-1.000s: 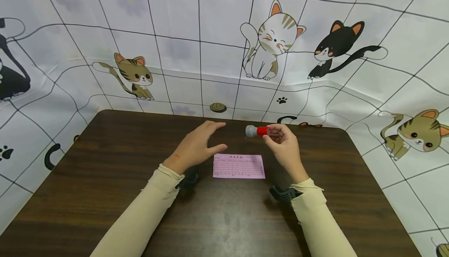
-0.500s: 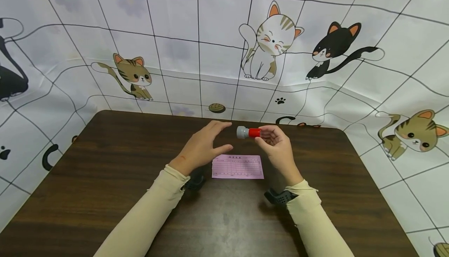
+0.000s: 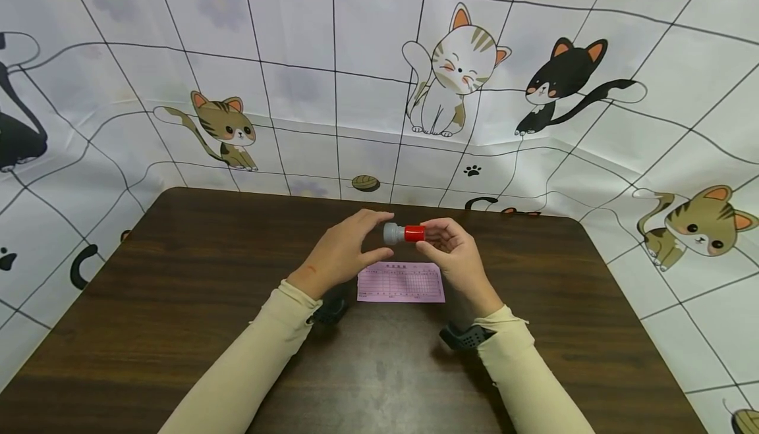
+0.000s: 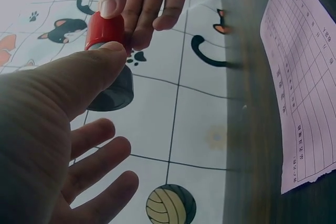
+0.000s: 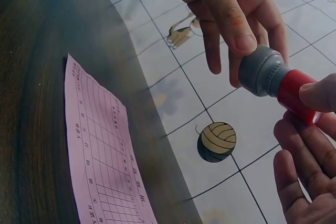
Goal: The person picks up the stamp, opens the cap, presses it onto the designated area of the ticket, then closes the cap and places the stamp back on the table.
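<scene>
A small round stamp point(image 3: 405, 233), red at one end and wider and grey at the other, is held sideways above the table. My right hand point(image 3: 453, 256) pinches its red end between thumb and fingers, as the right wrist view also shows. My left hand point(image 3: 340, 246) is spread, with thumb and forefinger on either side of the grey end point(image 5: 258, 71). In the right wrist view the left thumb overlaps the grey rim; whether it touches I cannot tell. Below lies a pink printed form point(image 3: 400, 282), flat on the table.
The dark wooden table point(image 3: 178, 302) reaches back to a white sheet point(image 3: 296, 91) with cat drawings and grid lines, hung behind and at both sides. Each wrist wears a dark strap point(image 3: 465, 336).
My right hand has brought the stamp leftward and slightly down, so its grey end is now between the left thumb and forefinger. The left hand has shifted a little right. The form stays put.
</scene>
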Tool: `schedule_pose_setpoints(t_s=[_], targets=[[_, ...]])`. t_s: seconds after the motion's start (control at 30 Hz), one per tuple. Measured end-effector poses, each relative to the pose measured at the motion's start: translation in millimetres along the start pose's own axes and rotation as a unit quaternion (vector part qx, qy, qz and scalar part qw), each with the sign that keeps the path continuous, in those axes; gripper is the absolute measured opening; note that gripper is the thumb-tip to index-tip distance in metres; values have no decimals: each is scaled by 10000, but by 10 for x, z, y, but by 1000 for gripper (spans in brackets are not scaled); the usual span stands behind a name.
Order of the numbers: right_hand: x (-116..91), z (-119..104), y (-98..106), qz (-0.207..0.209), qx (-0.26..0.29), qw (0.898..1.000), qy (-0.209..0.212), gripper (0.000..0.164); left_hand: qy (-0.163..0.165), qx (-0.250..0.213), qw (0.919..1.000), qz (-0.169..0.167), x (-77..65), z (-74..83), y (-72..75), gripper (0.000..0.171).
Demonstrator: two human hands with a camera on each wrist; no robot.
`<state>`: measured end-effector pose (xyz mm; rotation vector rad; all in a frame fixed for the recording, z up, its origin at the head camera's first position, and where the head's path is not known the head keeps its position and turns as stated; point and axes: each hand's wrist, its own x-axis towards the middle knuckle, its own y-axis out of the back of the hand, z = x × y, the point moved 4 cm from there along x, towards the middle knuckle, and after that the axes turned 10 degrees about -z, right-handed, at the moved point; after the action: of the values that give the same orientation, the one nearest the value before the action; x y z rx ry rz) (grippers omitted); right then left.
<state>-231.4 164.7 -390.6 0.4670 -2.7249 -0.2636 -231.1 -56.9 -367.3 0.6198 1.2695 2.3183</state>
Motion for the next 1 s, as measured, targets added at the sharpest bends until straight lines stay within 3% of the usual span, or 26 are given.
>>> schedule_pose_setpoints(t_s=[0.33, 0.57, 0.73, 0.87, 1.0], targets=[[-4, -13, -13, -46, 118, 9999, 67, 35, -33, 11, 10000, 65, 3, 18, 14, 57], [-1, -21, -17, -312, 84, 9995, -42, 36, -23, -53, 9999, 104, -8, 12, 24, 46], [13, -77, 10, -573, -891, 9944, 45, 38, -80, -41, 9999, 84, -2, 15, 26, 42], [13, -165, 5, -682, -1824, 9802, 353, 47, -138, 24, 9999, 97, 3, 17, 24, 42], [6, -209, -19, -605, -2374, 9684, 462, 40, -144, 56, 9998, 83, 1, 16, 18, 44]])
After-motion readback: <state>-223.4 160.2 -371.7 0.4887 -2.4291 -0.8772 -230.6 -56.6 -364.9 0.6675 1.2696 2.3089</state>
